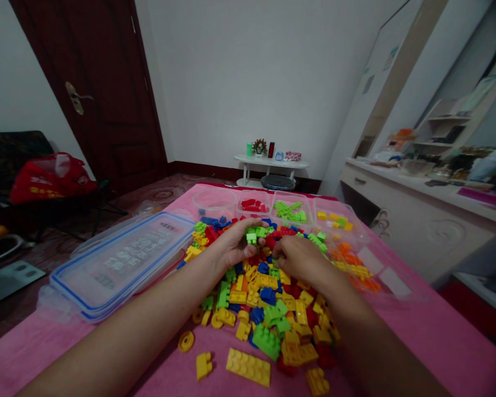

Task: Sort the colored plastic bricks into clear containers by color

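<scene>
A large heap of toy building bricks (268,281) in yellow, green, blue and red lies in the middle of the pink-covered table. My left hand (233,242) is above the heap's far side, its fingers curled around several light green bricks (252,238). Close by on the right, my right hand (297,255) reaches down to the bricks with its fingers bent together. Whatever sits between those fingertips is hidden from me. A long yellow brick (248,366), a small yellow brick (204,365) and a yellow wheel (186,341) lie apart at the near edge of the heap.
Clear tubs hold red bricks (253,205), green bricks (290,211) and yellow bricks (334,220). A bigger clear tray (397,284) holds orange and yellow pieces. A blue-rimmed lidded box (124,264) lies left. A cluttered dresser (430,193) stands right.
</scene>
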